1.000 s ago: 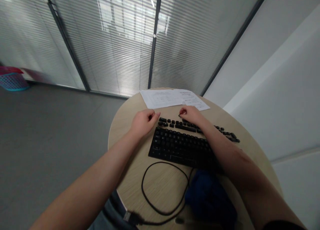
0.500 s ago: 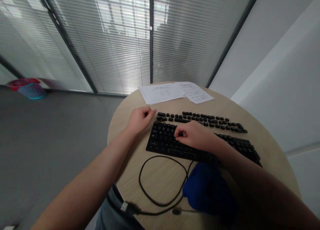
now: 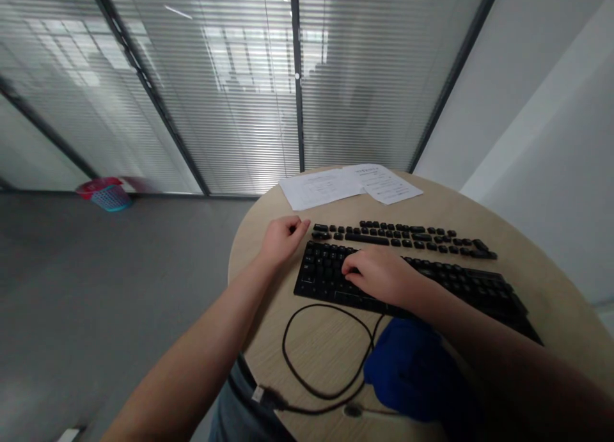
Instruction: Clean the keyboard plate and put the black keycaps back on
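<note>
A black keyboard lies on the round wooden table, with keys in its left part and right part. My right hand is over its left-middle area, thumb and fingers pinched close together at the keys. Whatever the pinch holds, if anything, is hidden. Just left of the loose black keycaps, my left hand rests on the tabletop with curled fingers and the thumb pointing right; nothing shows in it. The keycaps lie in rows behind the keyboard, a long space bar among them.
Two printed paper sheets overlap at the table's far edge. In front of the keyboard, a looped black cable ends in a USB plug at the near edge. Blue cloth bunches under my right forearm. A red-and-blue basket stands on the floor.
The view has shifted, so the table and its things appear farther right and slightly lower. My right fingertips are slightly lower against the keys. My left hand stays beside the keycaps.
</note>
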`<state>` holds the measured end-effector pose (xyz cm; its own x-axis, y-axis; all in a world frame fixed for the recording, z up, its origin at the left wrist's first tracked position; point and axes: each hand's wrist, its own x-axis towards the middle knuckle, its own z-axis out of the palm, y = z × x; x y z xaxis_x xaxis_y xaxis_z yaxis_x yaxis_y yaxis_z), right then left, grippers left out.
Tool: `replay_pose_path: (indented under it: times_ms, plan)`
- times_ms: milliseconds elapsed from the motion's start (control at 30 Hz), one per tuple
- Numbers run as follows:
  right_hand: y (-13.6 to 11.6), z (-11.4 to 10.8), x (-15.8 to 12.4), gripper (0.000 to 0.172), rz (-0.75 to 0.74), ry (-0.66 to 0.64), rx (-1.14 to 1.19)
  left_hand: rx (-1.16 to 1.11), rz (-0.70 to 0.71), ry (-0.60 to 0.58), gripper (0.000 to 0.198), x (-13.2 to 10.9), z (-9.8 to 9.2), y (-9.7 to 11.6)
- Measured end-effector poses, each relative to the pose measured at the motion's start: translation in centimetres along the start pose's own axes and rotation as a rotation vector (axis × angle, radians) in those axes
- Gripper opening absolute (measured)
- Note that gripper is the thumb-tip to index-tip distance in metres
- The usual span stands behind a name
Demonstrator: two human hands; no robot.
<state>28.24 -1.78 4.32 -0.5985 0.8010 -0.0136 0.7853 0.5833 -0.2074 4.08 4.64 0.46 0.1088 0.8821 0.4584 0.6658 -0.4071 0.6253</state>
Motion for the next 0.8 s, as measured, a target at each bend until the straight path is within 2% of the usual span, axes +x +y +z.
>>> replay_pose_path:
  times_ms: [800]
  plan:
    - [-1.3, -0.2, -0.6, 0.020, 0.136, 0.014, -0.116, 0.006, 0.006, -0.009, 0.045, 0.1, -0.1, 0.4]
